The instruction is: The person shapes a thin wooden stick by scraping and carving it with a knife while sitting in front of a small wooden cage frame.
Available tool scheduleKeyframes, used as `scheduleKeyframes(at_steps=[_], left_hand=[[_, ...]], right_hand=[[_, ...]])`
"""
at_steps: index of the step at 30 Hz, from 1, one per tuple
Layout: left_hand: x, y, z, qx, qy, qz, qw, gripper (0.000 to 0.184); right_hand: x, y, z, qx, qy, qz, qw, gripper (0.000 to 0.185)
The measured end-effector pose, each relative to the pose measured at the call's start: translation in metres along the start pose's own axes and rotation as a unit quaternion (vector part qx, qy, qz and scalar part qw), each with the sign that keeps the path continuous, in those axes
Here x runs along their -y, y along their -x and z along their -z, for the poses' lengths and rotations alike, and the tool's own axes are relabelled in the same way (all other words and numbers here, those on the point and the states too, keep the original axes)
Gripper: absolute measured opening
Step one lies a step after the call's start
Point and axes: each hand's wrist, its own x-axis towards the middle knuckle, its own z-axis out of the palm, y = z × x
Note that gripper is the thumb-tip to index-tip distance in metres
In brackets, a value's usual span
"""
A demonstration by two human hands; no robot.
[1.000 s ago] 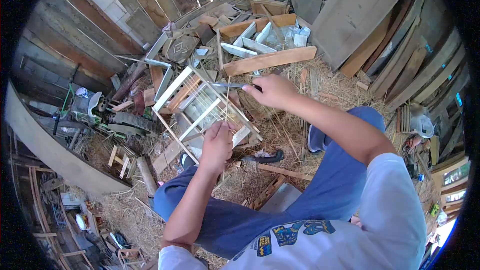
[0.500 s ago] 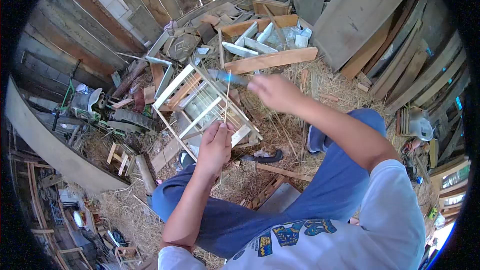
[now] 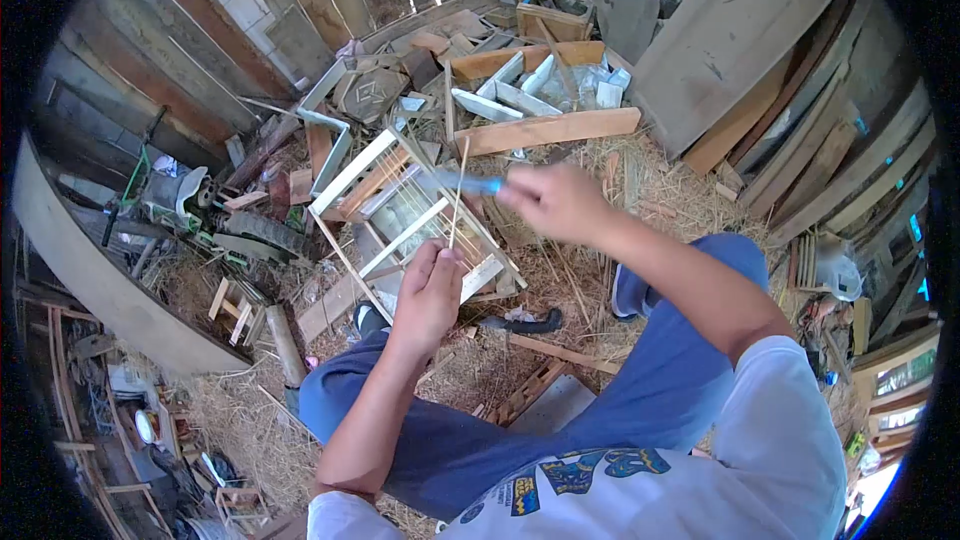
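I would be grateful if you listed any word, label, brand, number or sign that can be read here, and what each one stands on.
No text can be read in this picture.
White shirt: small, letter-like marks beside the blue and yellow print, too small to read.
Blade in the right hand: too blurred to tell any marking.

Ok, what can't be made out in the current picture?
All in the head view:
- Knife: motion blur hides its edge and whether it touches the stick.
- Knife handle: mostly covered by the right hand.
- Gripped part of the stick: hidden by the left hand.
- Framed pane, far right: cut off by the dark lens rim.
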Motion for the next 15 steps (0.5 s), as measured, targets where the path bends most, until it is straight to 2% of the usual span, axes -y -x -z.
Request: scheduleKeyframes(at_steps=[4,6,9,11,13,15], left_hand=[[-0.004,0.001,-0.002,0.018,0.004,0.008,1.000,0.022],[-0.007,0.004,-0.001,0.023,-0.003,0.004,1.000,0.022],[-0.014,0.008,-0.002,0.035,0.043,0.035,0.998,0.021],[-0.020,0.012,0.000,0.048,0.070,0.106,0.991,0.021],[-0.021,0.011,0.001,0.049,0.070,0.106,0.991,0.021],[-0.018,0.013,-0.001,0.043,0.073,0.106,0.991,0.021]], right_hand=[[0.025,0.011,-0.008,0.006,-0.029,0.080,0.996,0.034],[0.029,0.010,-0.009,-0.011,0.004,0.135,0.991,0.031],[0.029,0.007,-0.004,-0.020,0.004,0.115,0.993,0.033],[0.021,0.001,0.000,-0.027,0.004,0.096,0.995,0.033],[0.012,-0.005,0.002,-0.033,0.075,0.079,0.993,0.031],[0.023,0.006,0.003,-0.015,0.058,0.090,0.994,0.033]])
